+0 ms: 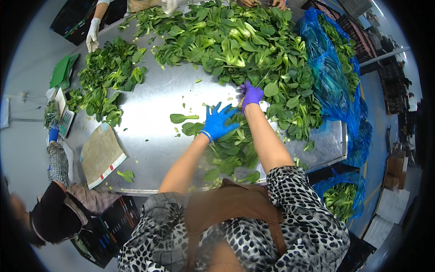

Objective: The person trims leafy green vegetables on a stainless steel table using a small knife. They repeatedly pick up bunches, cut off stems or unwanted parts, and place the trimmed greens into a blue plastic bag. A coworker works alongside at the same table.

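Observation:
My left hand (219, 120), in a blue glove, is spread flat with its fingers apart over a small pile of bok choy leaves (231, 153) near the table's front edge. Just beyond it, my right hand (252, 95) in a purple glove is closed around a small knife, its handle hidden in the fist. The thin knife blade (262, 80) points away toward a large heap of bok choy (234, 44). A single bok choy leaf (181, 118) lies left of my blue glove on the steel table (153, 136).
A co-worker's white-gloved hand (92, 35) touches another bok choy pile (108, 74). At left, a co-worker's blue-gloved hand (53, 133) is beside a scale (67, 120). A flattened bag (102, 153) lies on the table. Blue plastic bags (328, 74) hold greens at right.

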`<state>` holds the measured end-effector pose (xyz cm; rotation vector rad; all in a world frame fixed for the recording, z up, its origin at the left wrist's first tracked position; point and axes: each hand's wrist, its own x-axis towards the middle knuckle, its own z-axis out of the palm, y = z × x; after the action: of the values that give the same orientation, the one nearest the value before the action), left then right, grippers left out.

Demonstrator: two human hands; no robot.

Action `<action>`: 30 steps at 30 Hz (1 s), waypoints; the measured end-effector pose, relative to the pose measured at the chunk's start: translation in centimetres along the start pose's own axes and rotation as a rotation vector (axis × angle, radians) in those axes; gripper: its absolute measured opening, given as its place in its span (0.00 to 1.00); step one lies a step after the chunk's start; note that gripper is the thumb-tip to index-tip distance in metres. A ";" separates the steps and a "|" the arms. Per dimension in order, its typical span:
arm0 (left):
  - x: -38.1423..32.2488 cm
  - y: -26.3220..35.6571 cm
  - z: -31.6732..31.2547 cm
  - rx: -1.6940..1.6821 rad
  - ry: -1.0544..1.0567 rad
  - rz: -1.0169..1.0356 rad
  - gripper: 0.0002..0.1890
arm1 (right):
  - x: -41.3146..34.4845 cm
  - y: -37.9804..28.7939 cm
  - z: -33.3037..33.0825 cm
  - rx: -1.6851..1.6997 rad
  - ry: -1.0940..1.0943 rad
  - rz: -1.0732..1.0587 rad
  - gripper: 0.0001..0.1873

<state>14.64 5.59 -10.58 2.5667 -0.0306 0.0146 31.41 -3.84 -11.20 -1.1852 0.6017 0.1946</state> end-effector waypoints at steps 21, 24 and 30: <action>-15.0 0.3 -4.9 -0.040 -0.050 0.063 0.22 | -10.5 -4.3 -14.7 -0.978 -0.146 -0.615 0.09; -15.1 0.2 -5.4 -0.220 0.006 -0.055 0.19 | -7.9 -4.5 -12.2 -1.180 -0.482 -0.878 0.13; -17.0 3.0 -5.5 -0.536 0.330 -0.263 0.15 | -6.6 -3.3 -9.5 -1.460 -0.929 -0.912 0.18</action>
<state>-2.48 6.36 -4.64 1.9883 0.3773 0.2889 24.21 -12.64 -7.28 -2.3611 -1.1506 0.3735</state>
